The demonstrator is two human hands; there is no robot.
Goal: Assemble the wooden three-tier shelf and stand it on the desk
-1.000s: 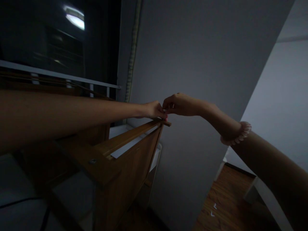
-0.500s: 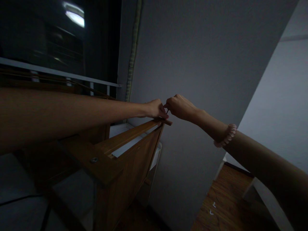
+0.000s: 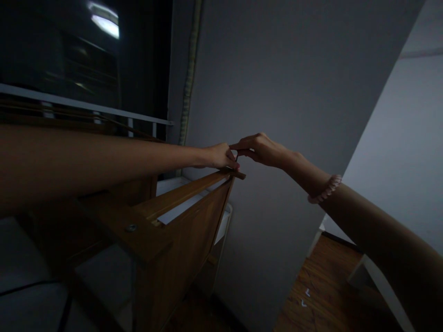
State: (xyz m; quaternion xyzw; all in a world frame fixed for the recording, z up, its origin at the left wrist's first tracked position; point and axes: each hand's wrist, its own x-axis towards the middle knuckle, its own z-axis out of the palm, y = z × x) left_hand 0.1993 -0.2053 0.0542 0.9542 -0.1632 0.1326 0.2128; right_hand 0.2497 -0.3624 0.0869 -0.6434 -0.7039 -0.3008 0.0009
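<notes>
Okay, so on my remote feed both hands are together at the far end of a wooden frame (image 3: 199, 230). I've got the left hand (image 3: 218, 155) down on the end of its top rail (image 3: 183, 194), fingers curled in by the short wooden end piece (image 3: 239, 175). Can't tell what they're pinching, they hide it. Right hand (image 3: 265, 148) is just beside it, a bit higher, fingers stretched toward the left one. A thin dark rod (image 3: 236, 158) pokes up between the two, right at the fingertips; too small for me to tell which hand grips it, if either. Near end of the frame has a round metal fitting (image 3: 131, 228), and a pale scrunchie (image 3: 327, 190) sits on the right forearm.
</notes>
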